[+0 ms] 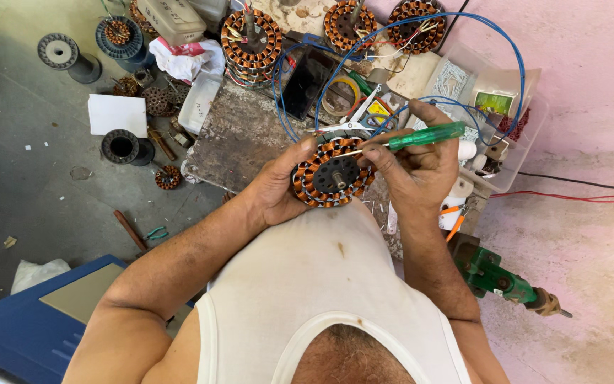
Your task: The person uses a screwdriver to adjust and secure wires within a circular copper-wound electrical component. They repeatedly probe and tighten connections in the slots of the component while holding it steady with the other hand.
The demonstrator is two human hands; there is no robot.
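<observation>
Frame centre: round stator [331, 173], copper-orange coils ringing dark core with central shaft. Left hand [276, 190] curled around its left edge. Right hand [415, 165] closed on green-handled screwdriver [421, 135], tip touching coils.

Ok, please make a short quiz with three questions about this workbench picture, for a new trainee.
1. True or false: the left hand holds the round copper-wound stator.
2. The right hand holds a screwdriver. Its handle is: A) red B) green C) black
3. Fill in: the scissors lie on the bench beyond the stator, under a loop of ____ wire.

Key: 1 true; 2 B; 3 blue.
</observation>
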